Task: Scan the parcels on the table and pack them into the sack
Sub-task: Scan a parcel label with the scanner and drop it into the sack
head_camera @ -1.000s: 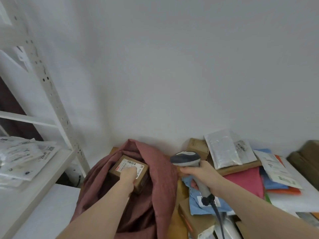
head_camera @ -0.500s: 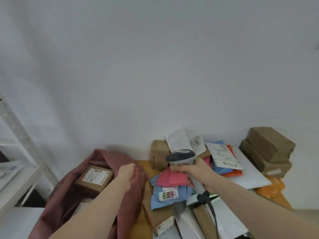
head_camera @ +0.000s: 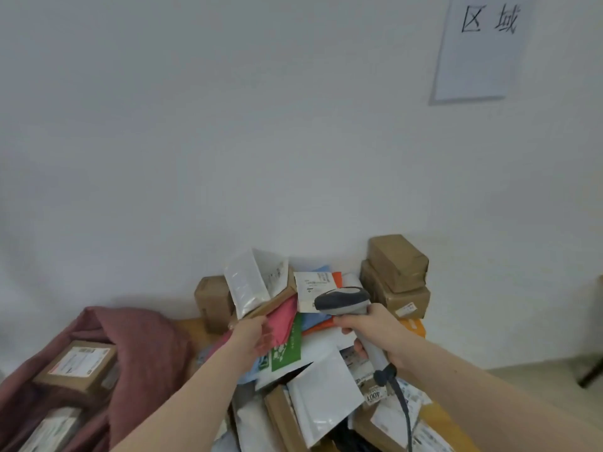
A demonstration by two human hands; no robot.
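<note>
Pinching the pink mailer (head_camera: 283,316) with our left hand (head_camera: 253,334), it looks soft, light; hold its near edge. Right hand (head_camera: 375,331) grips scanner (head_camera: 342,301).

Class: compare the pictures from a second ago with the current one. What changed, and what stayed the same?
The left hand let go of the labelled box, leaving it in the sack, and moved right to take hold of the pink mailer. The right hand still holds the scanner.
</note>
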